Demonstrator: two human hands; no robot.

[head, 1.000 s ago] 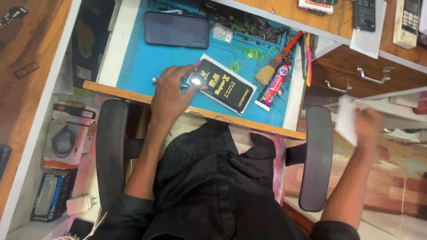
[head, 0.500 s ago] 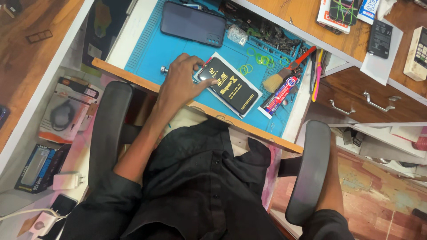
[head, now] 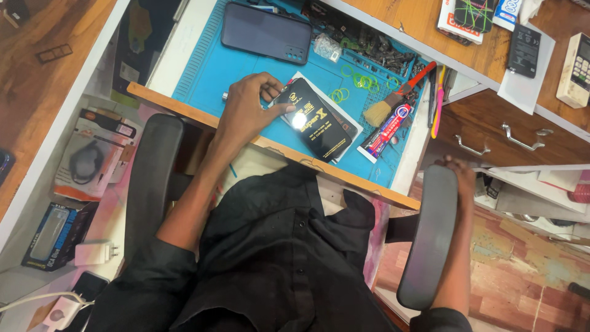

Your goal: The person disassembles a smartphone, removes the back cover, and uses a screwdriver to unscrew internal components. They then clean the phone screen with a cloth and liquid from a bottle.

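Left hand [head: 246,107]: I see it pinching the black packet [head: 313,120], fingers clamped on its corner.
Right hand [head: 458,169]: behind the armrest [head: 430,233]; grip I cannot tell.
Risk: packet may slide off the blue mat [head: 209,67].

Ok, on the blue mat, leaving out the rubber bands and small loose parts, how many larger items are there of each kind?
dark phone: 1
black flat packet, held at one end by the left hand: 1
brush: 1
tube: 1
red-handled tool: 1
Total: 5
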